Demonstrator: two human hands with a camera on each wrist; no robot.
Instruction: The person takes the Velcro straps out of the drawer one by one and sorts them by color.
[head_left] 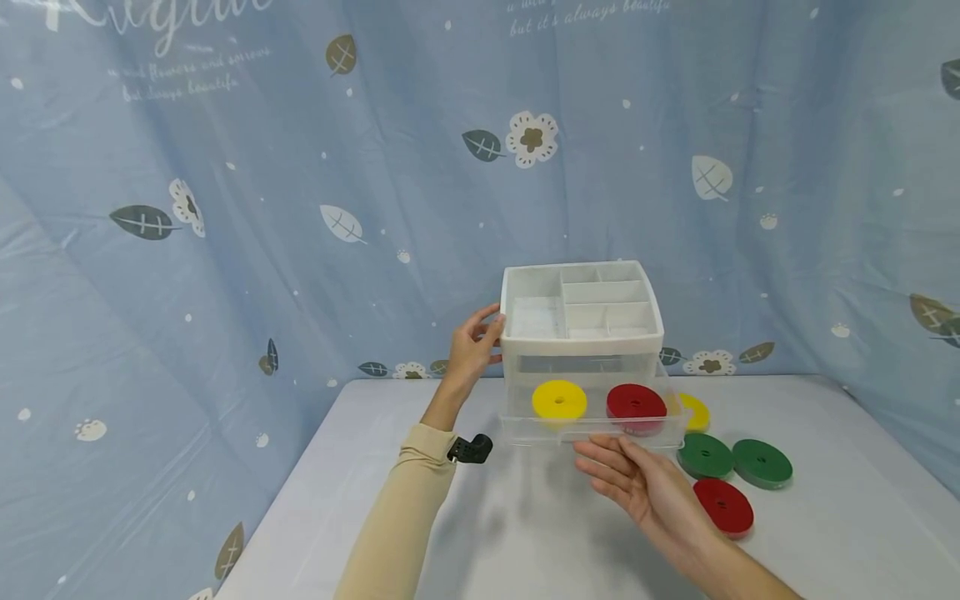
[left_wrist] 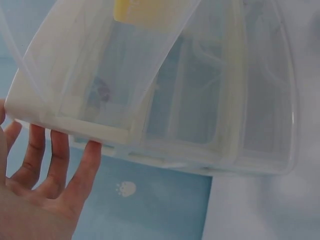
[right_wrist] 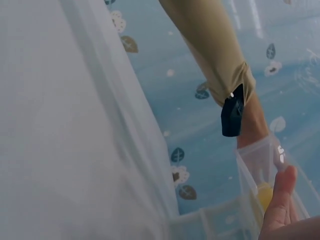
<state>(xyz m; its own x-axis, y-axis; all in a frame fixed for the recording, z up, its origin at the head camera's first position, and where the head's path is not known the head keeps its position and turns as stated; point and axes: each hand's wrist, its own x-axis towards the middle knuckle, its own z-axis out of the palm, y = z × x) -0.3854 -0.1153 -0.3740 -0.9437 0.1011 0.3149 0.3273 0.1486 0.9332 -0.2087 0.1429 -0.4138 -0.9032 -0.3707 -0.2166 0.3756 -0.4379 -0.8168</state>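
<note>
A blue patterned curtain point(head_left: 420, 208) hung behind a pale desk point(head_left: 315, 533). In front of the curtain was a white-topped organizer point(head_left: 582, 346), its clear drawer point(head_left: 585, 431) jutting out. The left hand point(head_left: 472, 346) gripped the organizer's left side; the right hand point(head_left: 645, 487), fingers extended and holding nothing, was at the drawer's front edge. The drawer held a red disc point(head_left: 636, 410) and a yellow disc point(head_left: 558, 410). To its right, two green discs point(head_left: 765, 472), another red disc point(head_left: 726, 515) and another yellow disc point(head_left: 696, 414) lay on the desk.
</note>
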